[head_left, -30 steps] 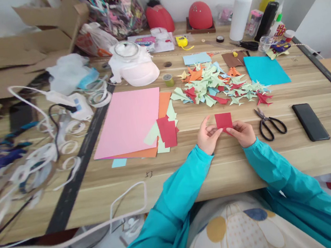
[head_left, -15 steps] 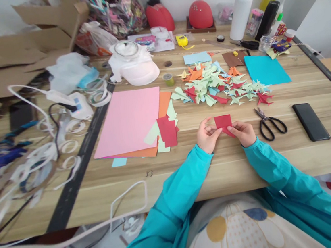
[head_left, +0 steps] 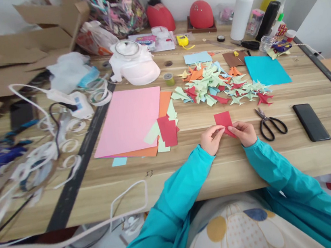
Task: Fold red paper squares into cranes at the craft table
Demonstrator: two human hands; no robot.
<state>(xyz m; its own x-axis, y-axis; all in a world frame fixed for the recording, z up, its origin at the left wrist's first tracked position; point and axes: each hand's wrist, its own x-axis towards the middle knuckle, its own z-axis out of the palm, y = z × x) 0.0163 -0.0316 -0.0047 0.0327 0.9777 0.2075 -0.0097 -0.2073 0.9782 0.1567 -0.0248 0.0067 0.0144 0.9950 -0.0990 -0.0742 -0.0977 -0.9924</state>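
Between my two hands is a small red sheet of paper (head_left: 222, 119), its flat upper part facing away from me. My left hand (head_left: 212, 139) pinches its lower left side with thumb and fingers. At the lower right, my right hand (head_left: 245, 133) grips it, the thumb lying on the paper. The lower edge is partly covered by my fingertips. Black-handled scissors (head_left: 267, 122) lie just right of my right hand. Beyond the hands spreads a pile of folded paper cranes (head_left: 214, 81) in green, red, orange and blue.
Left of my hands lie a large pink sheet (head_left: 131, 120) and red paper pieces (head_left: 167, 132). A black phone (head_left: 311, 122) is at the right. Farther back are a turquoise sheet (head_left: 267, 70), a yellow tape measure (head_left: 182, 40) and a spool (head_left: 168, 79). Cables (head_left: 39, 161) clutter the left side.
My left hand's fingers have come down from the paper's upper left side and closed at its lower edge. More of the red sheet shows. My right hand stays nearly in place.
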